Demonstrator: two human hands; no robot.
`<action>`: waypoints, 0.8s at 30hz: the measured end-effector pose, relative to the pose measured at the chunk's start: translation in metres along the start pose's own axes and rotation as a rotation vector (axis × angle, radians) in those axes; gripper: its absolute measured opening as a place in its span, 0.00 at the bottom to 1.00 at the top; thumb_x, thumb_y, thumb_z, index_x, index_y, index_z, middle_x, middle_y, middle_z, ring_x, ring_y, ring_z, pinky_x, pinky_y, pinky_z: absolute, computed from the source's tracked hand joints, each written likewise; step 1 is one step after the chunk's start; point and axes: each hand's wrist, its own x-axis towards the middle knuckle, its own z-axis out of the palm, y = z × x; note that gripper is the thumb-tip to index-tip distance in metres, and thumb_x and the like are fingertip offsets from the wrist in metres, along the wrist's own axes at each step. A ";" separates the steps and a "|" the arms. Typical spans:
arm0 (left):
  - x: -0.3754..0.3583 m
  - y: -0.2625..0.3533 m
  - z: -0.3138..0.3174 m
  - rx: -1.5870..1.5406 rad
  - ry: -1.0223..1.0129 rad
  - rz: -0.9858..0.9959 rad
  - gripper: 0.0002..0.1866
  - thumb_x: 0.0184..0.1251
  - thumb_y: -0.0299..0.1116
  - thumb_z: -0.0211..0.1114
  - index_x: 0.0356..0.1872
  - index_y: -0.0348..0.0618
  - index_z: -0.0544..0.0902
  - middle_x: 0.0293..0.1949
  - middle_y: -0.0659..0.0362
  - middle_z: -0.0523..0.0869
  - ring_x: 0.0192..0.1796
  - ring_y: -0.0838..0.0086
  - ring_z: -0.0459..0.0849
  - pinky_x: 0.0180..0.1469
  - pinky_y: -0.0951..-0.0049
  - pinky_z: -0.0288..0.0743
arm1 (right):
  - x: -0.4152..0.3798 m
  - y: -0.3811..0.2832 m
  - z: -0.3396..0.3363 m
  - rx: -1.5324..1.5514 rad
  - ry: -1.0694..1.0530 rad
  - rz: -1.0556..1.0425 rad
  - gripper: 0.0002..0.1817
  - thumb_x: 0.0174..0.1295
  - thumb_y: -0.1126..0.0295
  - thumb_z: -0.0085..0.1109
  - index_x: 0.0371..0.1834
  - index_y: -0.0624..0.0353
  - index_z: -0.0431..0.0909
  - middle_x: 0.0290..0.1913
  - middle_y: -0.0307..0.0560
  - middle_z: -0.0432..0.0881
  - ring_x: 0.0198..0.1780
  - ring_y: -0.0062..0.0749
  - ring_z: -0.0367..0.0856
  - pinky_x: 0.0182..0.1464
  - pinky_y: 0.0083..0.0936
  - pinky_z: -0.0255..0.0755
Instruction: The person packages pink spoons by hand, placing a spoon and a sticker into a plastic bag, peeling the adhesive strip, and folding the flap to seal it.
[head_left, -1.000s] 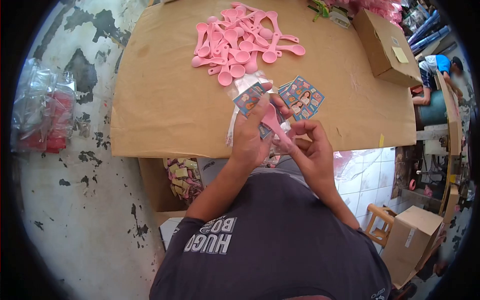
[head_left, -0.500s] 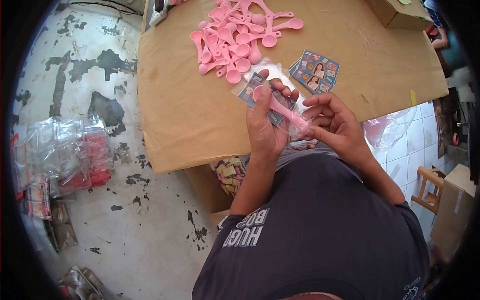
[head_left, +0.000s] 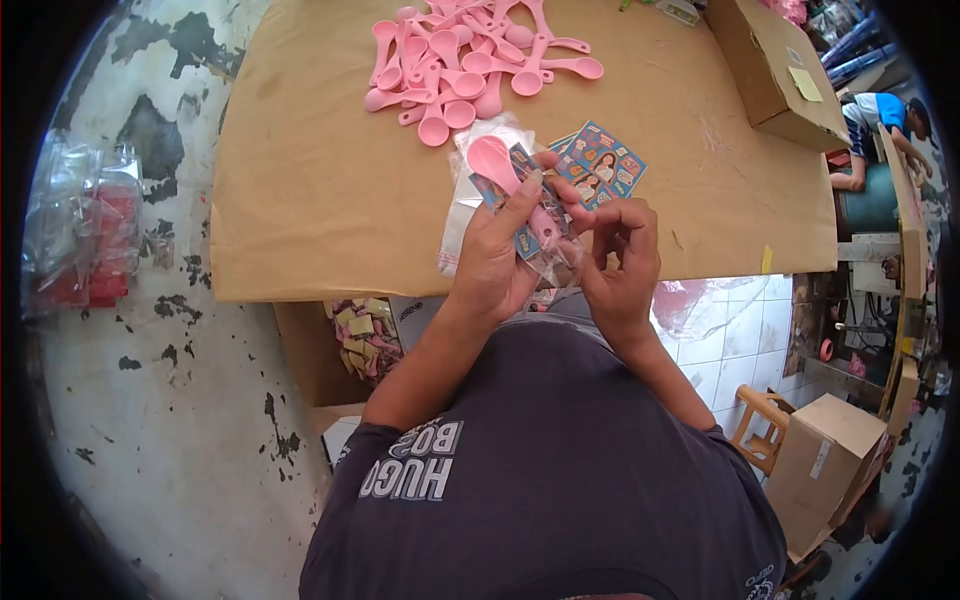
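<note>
Pinched between the thumb and fingers of my left hand [head_left: 497, 262] are a pink spoon [head_left: 492, 160], a blue printed card [head_left: 524, 243] and a clear plastic bag [head_left: 560, 262]. The spoon's bowl sticks out at the upper left; its handle lies over the card, inside or under the plastic. My right hand [head_left: 624, 270] is at the bag's right edge, fingers curled; whether they grip the plastic is unclear. Clear bags [head_left: 462, 215] lie on the table beneath my left hand. Printed cards [head_left: 603, 165] lie just beyond my hands. A pile of pink spoons [head_left: 465, 65] is farther back.
The brown-covered table [head_left: 320, 180] has a cardboard box [head_left: 775, 75] at its back right. Below its front edge stands an open box of small packets [head_left: 365, 335]. A wooden stool [head_left: 765, 425] and a closed carton [head_left: 825, 465] are at right. Another person [head_left: 880, 110] is beyond.
The view has shifted. The spoon's bowl now stands out beyond the card, where before the spoon lay along it. My right hand's fingers have curled in more.
</note>
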 end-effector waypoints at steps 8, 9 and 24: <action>0.006 0.013 0.003 -0.029 0.099 -0.085 0.21 0.84 0.36 0.56 0.69 0.37 0.69 0.59 0.47 0.83 0.63 0.60 0.84 0.64 0.58 0.83 | 0.017 -0.029 -0.021 -0.417 -0.195 -0.607 0.16 0.55 0.73 0.77 0.49 0.52 0.90 0.62 0.49 0.84 0.63 0.45 0.77 0.63 0.38 0.73; 0.007 0.016 0.002 -0.036 0.073 -0.081 0.22 0.84 0.36 0.55 0.71 0.37 0.69 0.64 0.46 0.80 0.67 0.59 0.80 0.68 0.56 0.80 | 0.016 -0.034 -0.025 -0.264 -0.282 -0.546 0.12 0.57 0.72 0.76 0.44 0.53 0.91 0.64 0.49 0.83 0.66 0.47 0.76 0.67 0.40 0.71; -0.005 0.022 0.024 0.070 0.000 -0.233 0.31 0.86 0.46 0.47 0.79 0.35 0.60 0.71 0.38 0.75 0.70 0.49 0.78 0.73 0.53 0.74 | 0.048 -0.027 -0.033 -0.315 -0.300 -0.556 0.21 0.55 0.76 0.69 0.51 0.39 0.92 0.73 0.52 0.77 0.78 0.51 0.66 0.72 0.45 0.69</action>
